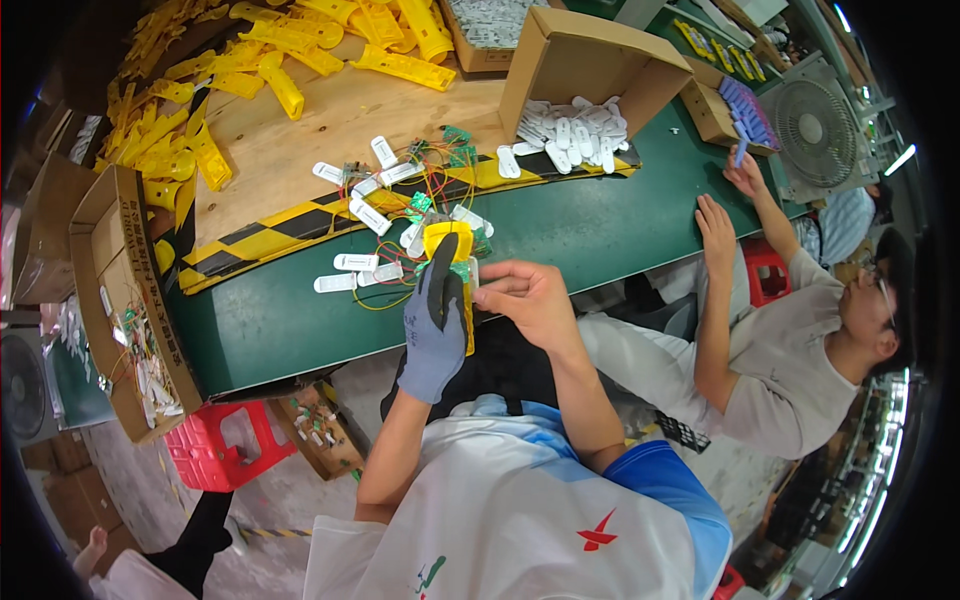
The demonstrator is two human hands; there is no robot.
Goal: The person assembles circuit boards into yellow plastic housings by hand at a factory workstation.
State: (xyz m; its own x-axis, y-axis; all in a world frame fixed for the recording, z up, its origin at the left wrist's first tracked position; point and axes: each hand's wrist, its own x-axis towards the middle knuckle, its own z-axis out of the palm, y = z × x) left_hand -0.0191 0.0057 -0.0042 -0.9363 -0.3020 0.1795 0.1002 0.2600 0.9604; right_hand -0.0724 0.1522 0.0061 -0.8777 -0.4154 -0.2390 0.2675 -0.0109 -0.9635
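My left hand (437, 325), in a grey glove with dark fingers, is closed around a long yellow plastic casing (447, 238) above the near table edge. My bare right hand (535, 305) meets the casing's right side, thumb and fingers pinched on a small white plastic piece (473, 268) whose outline is partly hidden. Just beyond my hands lies a loose cluster of white plastic parts (370, 216) wired to green circuit boards (420, 203) by thin red, yellow and dark wires.
Yellow casings (290, 50) are heaped on the wooden board (300, 150), edged with striped tape. A tipped cardboard box (590, 60) spills white parts (570, 135). Another carton (135, 280) stands left. A co-worker (780, 350) sits right, near a fan (815, 130).
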